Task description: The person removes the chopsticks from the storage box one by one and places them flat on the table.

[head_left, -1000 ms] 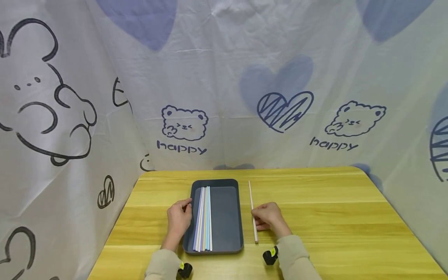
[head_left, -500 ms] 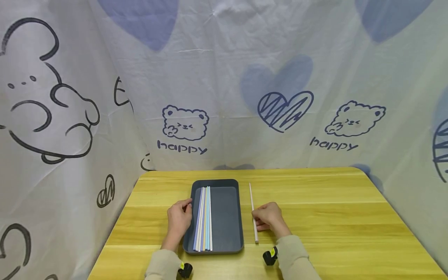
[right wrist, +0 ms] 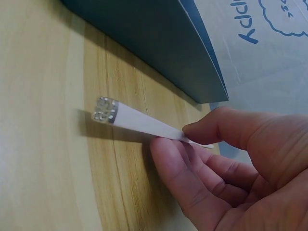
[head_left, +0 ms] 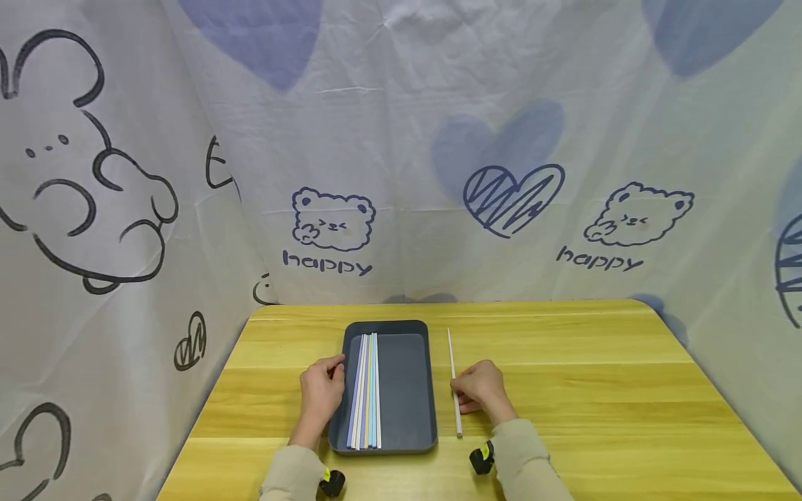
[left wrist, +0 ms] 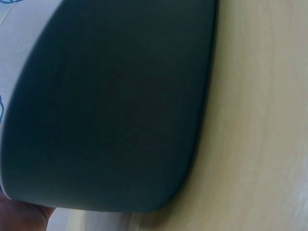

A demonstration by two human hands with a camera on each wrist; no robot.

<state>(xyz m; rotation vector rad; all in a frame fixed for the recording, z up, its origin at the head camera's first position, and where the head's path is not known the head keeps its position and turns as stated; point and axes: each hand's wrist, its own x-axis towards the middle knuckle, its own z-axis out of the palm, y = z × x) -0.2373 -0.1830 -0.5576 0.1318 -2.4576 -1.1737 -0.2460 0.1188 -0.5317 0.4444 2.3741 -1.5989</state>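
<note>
A pale pinkish-white chopstick (head_left: 457, 410) points away from me, to the right of the dark grey tray (head_left: 407, 396). My right hand (head_left: 482, 388) pinches it near its middle between thumb and fingers. The right wrist view shows its thick end with a clear, glittery cap (right wrist: 104, 110), close over the wood. On the tray's left side lie several pastel chopsticks (head_left: 364, 396), side by side and lengthwise, in purple, white, yellow and light blue. My left hand (head_left: 322, 391) holds the tray's left rim; in the left wrist view the tray wall hides most of that hand.
The tray stands on a light wood-grain table (head_left: 583, 390), left of the table's middle. Behind and to the left hangs a white cloth (head_left: 401, 153) printed with bears and hearts, right at the table's far edge. Dark wrist cameras (head_left: 482, 459) sit by both sleeves.
The far tip of the held chopstick has come slightly lower in the head view. Both hands and the tray stay almost in place.
</note>
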